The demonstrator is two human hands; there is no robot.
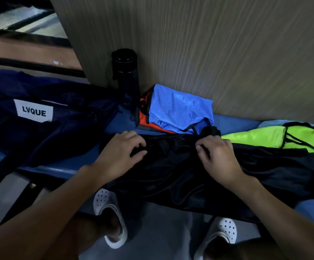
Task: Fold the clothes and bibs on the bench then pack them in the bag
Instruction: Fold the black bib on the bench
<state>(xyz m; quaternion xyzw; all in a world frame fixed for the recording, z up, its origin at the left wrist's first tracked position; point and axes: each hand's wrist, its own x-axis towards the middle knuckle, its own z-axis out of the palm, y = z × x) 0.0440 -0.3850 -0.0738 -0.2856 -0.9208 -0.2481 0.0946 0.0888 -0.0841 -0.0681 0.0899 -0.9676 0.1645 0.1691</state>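
A black garment (pixel 190 173) lies spread across the blue bench (pixel 71 162), its lower edge hanging over the front. My left hand (pixel 122 152) pinches a fold of it at its upper left. My right hand (pixel 218 156) pinches the cloth near its top edge at the middle. Behind the garment, a folded blue bib (pixel 178 107) lies on top of a folded orange bib (pixel 148 124) against the wall. A neon green bib (pixel 283 137) with black trim lies at the right, partly under the black garment. The navy bag (pixel 45 117) with a white "LVQUE" label sits at the left.
A black bottle (pixel 126 76) stands upright against the wall between the bag and the folded bibs. The beige wall (pixel 227 53) rises right behind the bench. My feet in white clogs (pixel 109 212) stand on the floor below the bench's front edge.
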